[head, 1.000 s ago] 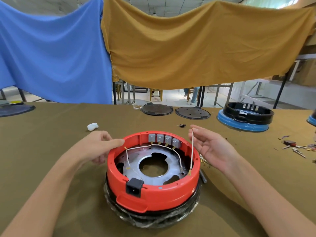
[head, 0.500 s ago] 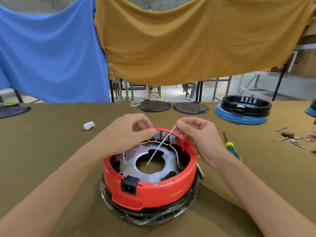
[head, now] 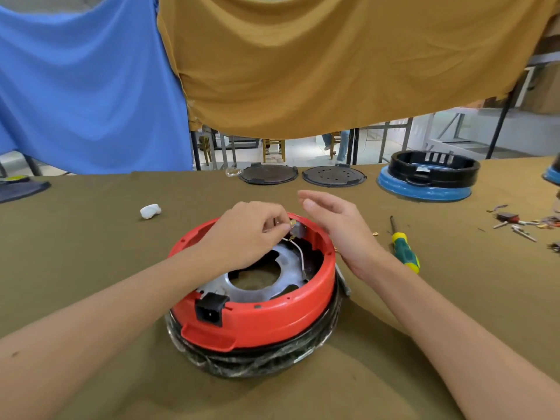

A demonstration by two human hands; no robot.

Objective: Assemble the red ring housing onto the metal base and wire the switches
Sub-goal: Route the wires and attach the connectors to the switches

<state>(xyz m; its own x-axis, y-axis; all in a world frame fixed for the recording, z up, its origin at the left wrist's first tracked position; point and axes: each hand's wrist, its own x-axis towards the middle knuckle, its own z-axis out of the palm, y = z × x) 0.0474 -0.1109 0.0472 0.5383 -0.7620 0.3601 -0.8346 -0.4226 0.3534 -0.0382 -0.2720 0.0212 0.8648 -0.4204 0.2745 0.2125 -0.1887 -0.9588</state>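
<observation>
The red ring housing (head: pixel 272 316) sits on a black plastic-wrapped base (head: pixel 257 359) in front of me, with the metal base plate (head: pixel 266 286) showing inside it. A black power socket (head: pixel 209 310) is set in its near wall. My left hand (head: pixel 245 234) reaches over the far inner rim and pinches a brass wire terminal (head: pixel 292 223) at the grey switches (head: pixel 300 230). A white wire (head: pixel 300 253) curves down from there to the plate. My right hand (head: pixel 339 228) hovers just right of the rim, fingers straight, holding nothing.
A green and yellow screwdriver (head: pixel 404 248) lies right of the housing. Loose terminals and small parts (head: pixel 515 222) are scattered at far right. Two dark round plates (head: pixel 268 174), a black ring on a blue base (head: pixel 430 177) and a white wad (head: pixel 150 211) lie farther back.
My right hand let go of the white wire and opened, drawing back to the right. My left hand moved onto the switches and took hold of the terminal end.
</observation>
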